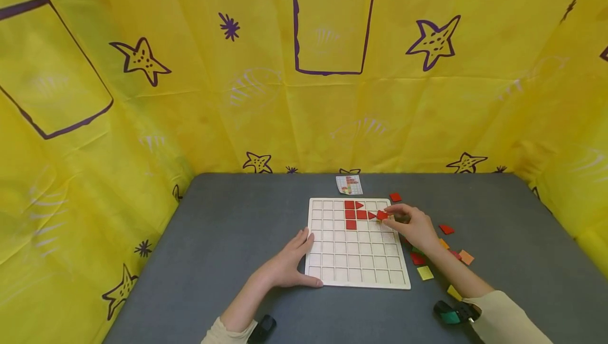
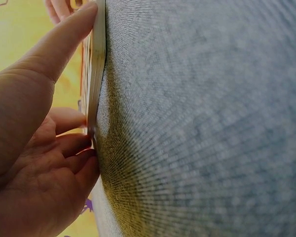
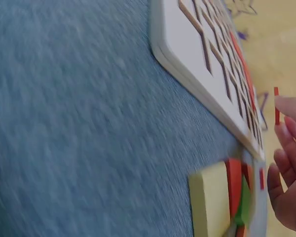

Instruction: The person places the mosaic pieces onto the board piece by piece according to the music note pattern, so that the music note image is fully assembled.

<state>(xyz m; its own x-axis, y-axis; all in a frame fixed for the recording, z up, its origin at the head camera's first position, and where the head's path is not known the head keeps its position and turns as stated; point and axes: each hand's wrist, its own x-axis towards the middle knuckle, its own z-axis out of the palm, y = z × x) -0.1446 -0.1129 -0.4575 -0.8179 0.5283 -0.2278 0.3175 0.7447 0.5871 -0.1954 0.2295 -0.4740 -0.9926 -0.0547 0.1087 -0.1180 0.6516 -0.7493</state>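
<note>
A white grid board (image 1: 332, 259) lies on the table, with several red square tiles (image 1: 350, 215) and red triangle tiles (image 1: 359, 205) set in its upper cells. My left hand (image 1: 287, 262) rests at the board's left side, fingers along the left edge and the thumb at the near left corner. In the left wrist view, the extended thumb (image 2: 54, 52) touches the board's rim (image 2: 97, 64). Over the upper right cells, my right hand (image 1: 414, 228) pinches a red tile (image 1: 382, 216) between thumb and fingers. The right wrist view shows this tile (image 3: 277, 106) edge-on, above the board.
Loose red, yellow, orange and green tiles (image 1: 425, 273) lie right of the board, partly beneath the right forearm. One red tile (image 1: 395, 197) is by its far right corner. A small pattern card (image 1: 349, 185) lies behind the board. Yellow printed cloth (image 1: 332, 122) hangs around the table.
</note>
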